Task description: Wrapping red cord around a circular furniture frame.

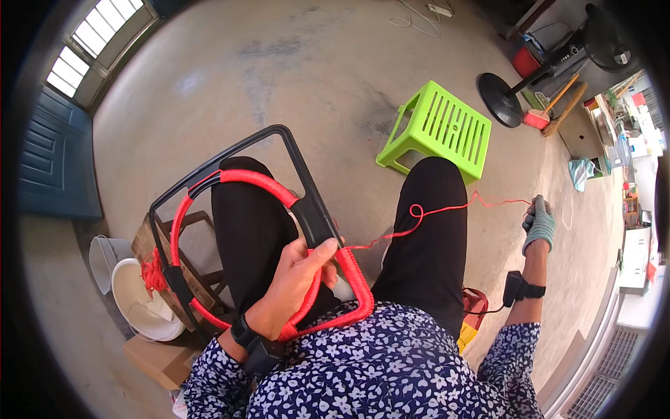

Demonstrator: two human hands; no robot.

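Note:
A black frame (pixel 299 164) with rounded corners and a ring inside it rests across my lap, mostly over the left thigh. Red cord is wound tightly around much of the ring and along the frame's near right corner. My bare left hand (pixel 293 279) is closed around the frame's right side, thumb on top, where the winding ends. From there a loose red cord (pixel 447 209) with a small loop in it runs over my right knee. Out to the right, my right hand (pixel 539 225), in a grey-green glove, pinches the cord's far part.
A bundle of red cord (pixel 153 272) lies on a wooden stool (pixel 166 255) at left, beside white buckets (pixel 132 297) and a cardboard box (pixel 160 362). A green plastic stool (pixel 447 129) stands ahead. Farther right are a black fan (pixel 501 101) and a broom (pixel 537 119).

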